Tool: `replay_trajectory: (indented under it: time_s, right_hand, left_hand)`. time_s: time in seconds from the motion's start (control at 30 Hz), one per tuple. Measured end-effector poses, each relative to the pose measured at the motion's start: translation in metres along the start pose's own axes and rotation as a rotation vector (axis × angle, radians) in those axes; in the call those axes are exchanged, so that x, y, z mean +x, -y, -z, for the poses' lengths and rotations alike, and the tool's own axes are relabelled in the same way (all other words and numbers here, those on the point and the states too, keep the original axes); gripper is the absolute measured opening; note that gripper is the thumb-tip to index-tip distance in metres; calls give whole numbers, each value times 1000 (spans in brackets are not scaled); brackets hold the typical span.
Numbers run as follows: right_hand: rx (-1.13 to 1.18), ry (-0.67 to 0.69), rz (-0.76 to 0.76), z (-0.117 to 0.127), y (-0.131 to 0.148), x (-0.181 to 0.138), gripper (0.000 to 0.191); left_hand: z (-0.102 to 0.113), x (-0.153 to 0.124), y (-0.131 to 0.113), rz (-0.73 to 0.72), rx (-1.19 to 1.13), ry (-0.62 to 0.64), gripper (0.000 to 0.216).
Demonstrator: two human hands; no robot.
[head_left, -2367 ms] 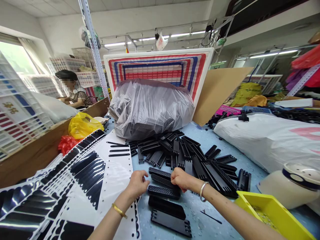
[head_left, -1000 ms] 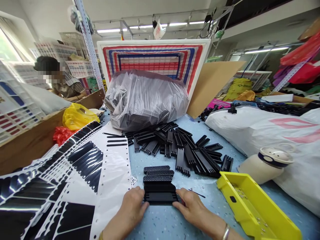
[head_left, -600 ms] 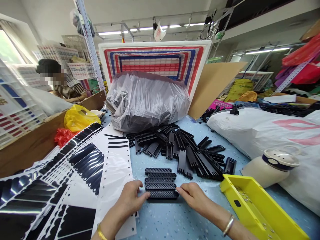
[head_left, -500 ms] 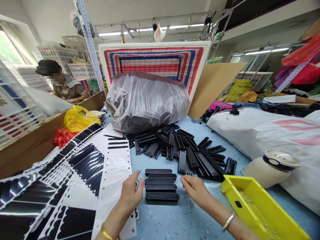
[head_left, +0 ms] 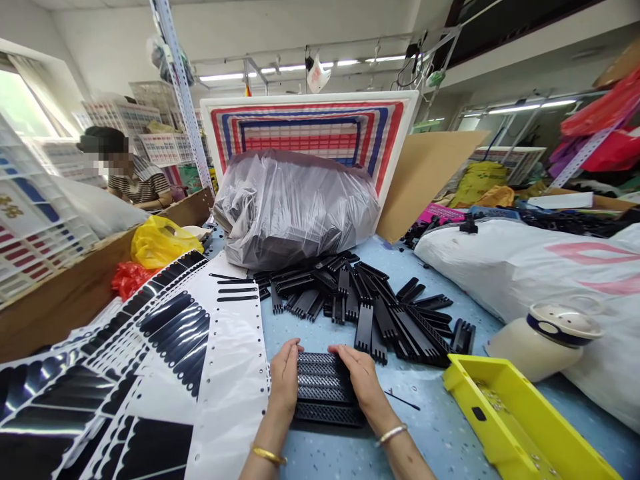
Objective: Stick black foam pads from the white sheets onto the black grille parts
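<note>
Several black perforated plastic strips (head_left: 325,380) lie side by side in a row on the blue table. My left hand (head_left: 286,373) rests against their left ends, its fingers stretched out flat. At the right ends, my right hand (head_left: 357,377) lies along the strips with straight fingers and covers part of them. The row sits between my two palms. Beyond my hands spreads a loose pile of black slotted plastic pieces (head_left: 365,300). A thin black strip (head_left: 403,399) lies just right of my right wrist.
White sheets with black strips (head_left: 230,373) cover the left side. A yellow bin (head_left: 480,400) with small metal bits and a cream bottle (head_left: 525,343) stand at right. A plastic-wrapped bundle (head_left: 300,207) is behind the pile. A person (head_left: 140,177) sits far left.
Both hands have moved inward from either side and now touch the ends of the strips. The strips sit closer together. The thin strip beside my right wrist has come into view.
</note>
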State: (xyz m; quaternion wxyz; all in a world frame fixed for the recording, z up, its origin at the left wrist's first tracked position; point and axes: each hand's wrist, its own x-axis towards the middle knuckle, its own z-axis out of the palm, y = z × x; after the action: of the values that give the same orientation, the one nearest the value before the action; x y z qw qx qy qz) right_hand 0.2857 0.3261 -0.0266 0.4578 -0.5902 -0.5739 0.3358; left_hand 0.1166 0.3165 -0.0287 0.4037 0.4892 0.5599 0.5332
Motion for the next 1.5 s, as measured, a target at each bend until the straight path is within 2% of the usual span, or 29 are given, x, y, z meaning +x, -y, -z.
replay_trajectory:
  time_s: [0.17,0.27,0.37,0.5,0.6,0.7,0.8,0.9,1.17,1.3,1.4,1.5]
  right_hand:
    - [80,20,-82,10,5,-52,56]
    - [126,13,-111,13,9,-74,51]
    - [176,-10,-147,15,8,-77,52]
    - [259,-93,-201,26,2,-71,65]
    - [297,-135,-224,34,-3,-73,71]
    - [280,-149,-225,33,-2,-80,72]
    - [238,-150,-193,24,5,-82,69]
    - [186,-156,-175,17,12,-79,65]
    - [118,-205,-183,11,15,-73,68]
    - [135,-189,-212,15,21,-67,67]
    - [163,-175,-244,30,26,-59,63]
    - [123,-197,-227,50,31,-48,52]
  left_hand:
    - [11,-53,-4,54,15,41,43]
    - [16,-74,-5,85,15,64,44]
    - [19,-79,-7,104,2,60,47]
    - [28,-82,-6,144,0,4,51]
    - [31,-95,-1,132,41,42,53]
    - [25,-107,4,96,91,68,54]
    - [15,-108,6,58,121,50,55]
    - [9,-104,7,80,153,33,55]
    - [11,-96,8,89,194,-36,51]
    - [13,-99,5,99,189,-16,51]
    - [27,-100,1,26,225,20,50]
    - [66,-89,-5,-253,402,65,47]
